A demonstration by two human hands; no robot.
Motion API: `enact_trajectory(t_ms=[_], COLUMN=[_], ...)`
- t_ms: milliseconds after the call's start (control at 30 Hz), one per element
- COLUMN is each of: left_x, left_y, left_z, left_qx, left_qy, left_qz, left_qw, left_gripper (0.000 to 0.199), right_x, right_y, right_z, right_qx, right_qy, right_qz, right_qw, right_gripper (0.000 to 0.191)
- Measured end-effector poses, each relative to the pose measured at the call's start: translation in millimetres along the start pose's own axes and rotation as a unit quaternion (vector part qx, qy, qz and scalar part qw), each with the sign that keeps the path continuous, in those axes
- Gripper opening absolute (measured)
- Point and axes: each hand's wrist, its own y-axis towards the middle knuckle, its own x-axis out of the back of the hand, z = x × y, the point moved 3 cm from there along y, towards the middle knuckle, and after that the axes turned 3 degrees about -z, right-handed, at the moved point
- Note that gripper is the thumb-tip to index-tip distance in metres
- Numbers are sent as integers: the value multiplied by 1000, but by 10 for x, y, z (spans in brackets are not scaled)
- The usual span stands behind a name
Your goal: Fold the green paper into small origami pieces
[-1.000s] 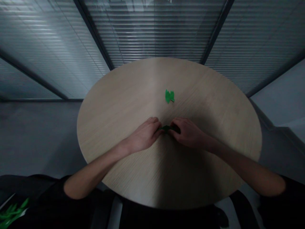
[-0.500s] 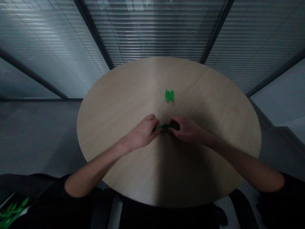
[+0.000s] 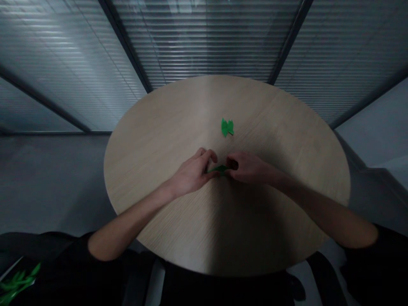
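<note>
We hold a small green piece (image 3: pixel 219 169) over the middle of the tabletop (image 3: pixel 159 140).
Our right hand (image 3: pixel 250 168) pinches its right end; our left hand (image 3: pixel 193 173) sets a thumb along the left end, forefinger curled above, and we cannot tell whether it grips. Beyond both, we see a brighter two-lobed shape (image 3: pixel 225 127) lying flat.

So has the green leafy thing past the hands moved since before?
No, the green leafy thing lies in the same spot, judged against the far edge of the table.
</note>
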Motion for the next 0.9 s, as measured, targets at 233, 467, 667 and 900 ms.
enact_trajectory(t_ms=[233,467,667,900], left_x=[15,32,2,22], left_y=[-8,-2,-5,-17], left_z=[-133,-126,-81,-89], left_qx=[-163,-202,-214,-209], left_qy=[-11,0,31,66], left_qz=[24,49,42,2], left_qw=[986,978,976,976], left_gripper=[20,21,23,25], right_x=[-27,38,71,9], right_y=[-96,-115,-134,-180], right_z=[-86,-205,-197,-106], right_qx=[39,107,182,174], right_qy=[62,176,102,20], right_qz=[-65,13,7,-88], right_qw=[995,978,978,981], right_gripper=[24,16,19,2])
